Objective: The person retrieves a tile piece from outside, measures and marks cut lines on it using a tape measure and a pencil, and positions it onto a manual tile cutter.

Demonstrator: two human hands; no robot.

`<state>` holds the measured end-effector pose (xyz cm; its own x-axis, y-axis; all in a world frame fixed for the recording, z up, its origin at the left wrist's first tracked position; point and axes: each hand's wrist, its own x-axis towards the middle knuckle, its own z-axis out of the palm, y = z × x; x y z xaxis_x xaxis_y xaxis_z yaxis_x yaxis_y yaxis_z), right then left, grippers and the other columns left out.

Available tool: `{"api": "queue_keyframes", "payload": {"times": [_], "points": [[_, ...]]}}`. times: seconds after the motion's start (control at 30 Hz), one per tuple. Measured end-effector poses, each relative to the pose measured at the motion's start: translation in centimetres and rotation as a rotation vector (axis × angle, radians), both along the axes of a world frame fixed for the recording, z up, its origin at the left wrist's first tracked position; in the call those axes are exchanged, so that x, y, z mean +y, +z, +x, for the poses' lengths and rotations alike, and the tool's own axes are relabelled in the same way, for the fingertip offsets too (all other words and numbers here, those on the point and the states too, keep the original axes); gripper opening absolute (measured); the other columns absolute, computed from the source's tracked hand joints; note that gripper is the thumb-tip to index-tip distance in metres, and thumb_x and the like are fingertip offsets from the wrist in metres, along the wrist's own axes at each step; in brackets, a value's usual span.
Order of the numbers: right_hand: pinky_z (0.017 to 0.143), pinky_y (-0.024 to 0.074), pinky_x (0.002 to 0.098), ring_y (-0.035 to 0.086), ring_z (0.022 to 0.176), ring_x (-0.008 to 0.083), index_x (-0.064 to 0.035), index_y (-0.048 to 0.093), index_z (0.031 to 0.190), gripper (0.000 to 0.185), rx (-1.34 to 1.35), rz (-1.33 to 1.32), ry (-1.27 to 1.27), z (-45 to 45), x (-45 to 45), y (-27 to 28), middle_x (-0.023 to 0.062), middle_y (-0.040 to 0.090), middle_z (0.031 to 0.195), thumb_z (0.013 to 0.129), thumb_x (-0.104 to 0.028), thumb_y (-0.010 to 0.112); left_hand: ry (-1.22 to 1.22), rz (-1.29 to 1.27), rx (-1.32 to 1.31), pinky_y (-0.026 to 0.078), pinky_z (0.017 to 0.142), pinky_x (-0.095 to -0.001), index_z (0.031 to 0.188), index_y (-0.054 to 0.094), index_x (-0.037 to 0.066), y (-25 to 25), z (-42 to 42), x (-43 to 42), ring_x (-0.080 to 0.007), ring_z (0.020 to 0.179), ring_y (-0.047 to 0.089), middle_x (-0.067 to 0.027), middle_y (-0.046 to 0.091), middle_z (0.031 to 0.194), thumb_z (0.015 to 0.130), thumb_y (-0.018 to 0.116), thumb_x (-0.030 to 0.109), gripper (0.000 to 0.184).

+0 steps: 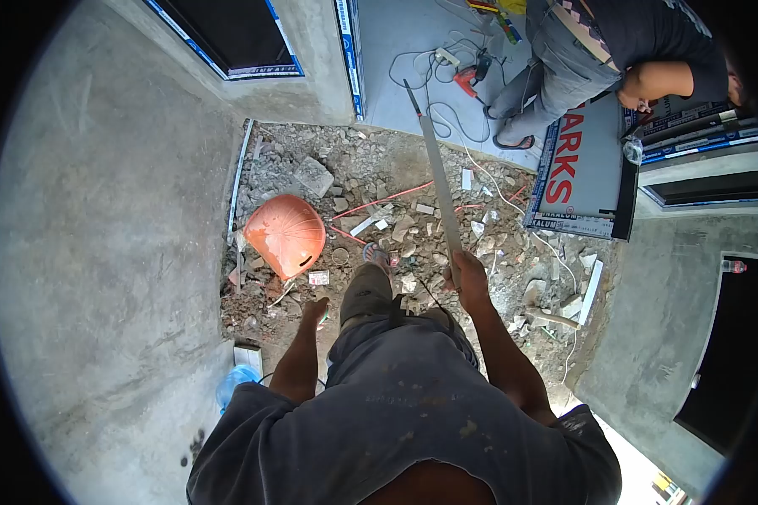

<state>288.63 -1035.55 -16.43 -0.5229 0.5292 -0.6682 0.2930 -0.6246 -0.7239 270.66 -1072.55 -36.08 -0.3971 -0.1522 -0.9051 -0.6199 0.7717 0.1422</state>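
Observation:
In my right hand [470,282] is one end of a long flat grey metal bar [444,185], with my fingers wrapped round it. The bar points away from me over the rubble, and its far end is narrow, dark and partly red. My left hand [316,310] hangs low at my left side, fingers curled, with nothing visible in it. Ahead of that hand, an orange rounded plastic piece [285,237] with a dark slot lies on the broken ground. One sandalled foot [377,255] of mine stands on the rubble.
Loose rubble [413,227] covers the ground, crossed by a white cable [501,189]. Another person [556,67] bends over a framed panel [568,168] at upper right. A red drill [472,77] lies on the raised floor. A concrete wall [101,194] bounds the left.

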Motion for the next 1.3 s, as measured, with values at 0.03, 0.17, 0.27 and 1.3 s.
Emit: {"api": "queue_keyframes", "payload": {"times": [0.03, 0.17, 0.27, 1.3], "points": [[0.044, 0.0473, 0.0298, 0.054, 0.044, 0.0167, -0.0006, 0.054, 0.096, 0.033, 0.015, -0.001, -0.005, -1.3, 0.9, 0.7, 0.0100, 0.059, 0.065, 0.099, -0.033, 0.051, -0.114, 0.048, -0.013, 0.052, 0.089, -0.0504, 0.121, 0.060, -0.003, -1.2, -3.3, 1.2, -0.0420, 0.110, 0.061, -0.0295, 0.061, 0.121, 0.081, 0.064, 0.042, 0.060], [0.043, 0.0457, 0.0292, 0.052, 0.043, 0.0156, -0.0027, 0.054, 0.093, 0.032, 0.010, 0.069, -0.012, -6.6, 4.9, 4.5, 0.0088, 0.058, 0.063, 0.098, -0.034, 0.052, -0.630, 0.009, 0.178, 0.050, 0.093, -0.0456, 0.116, 0.064, -0.005, -2.4, -16.2, 8.4, -0.0412, 0.113, 0.062, -0.0293, 0.063, 0.118, 0.083, 0.060, 0.051, 0.065], [0.041, 0.0432, 0.0279, 0.052, 0.041, 0.0145, -0.0027, 0.055, 0.092, 0.029, -0.068, 0.191, 0.036, -9.5, 8.6, 5.1, 0.0077, 0.057, 0.060, 0.097, -0.031, 0.054, -0.433, 0.110, 0.140, 0.054, 0.082, -0.0464, 0.108, 0.066, -0.005, 1.6, -23.8, 15.9, -0.0379, 0.101, 0.067, -0.0264, 0.068, 0.107, 0.084, 0.060, 0.051, 0.062], [0.055, 0.0474, 0.0410, 0.061, 0.065, 0.0256, -0.0057, 0.058, 0.089, 0.020, 0.166, 0.994, 0.089, -65.4, 71.0, 12.6, 0.0093, 0.059, 0.070, 0.087, -0.025, 0.064, -0.183, 0.138, 0.409, 0.057, 0.076, -0.0488, 0.109, 0.067, -0.001, 10.9, -71.2, 92.4, -0.0375, 0.104, 0.063, -0.0233, 0.064, 0.111, 0.077, 0.066, 0.047, 0.058]]}}
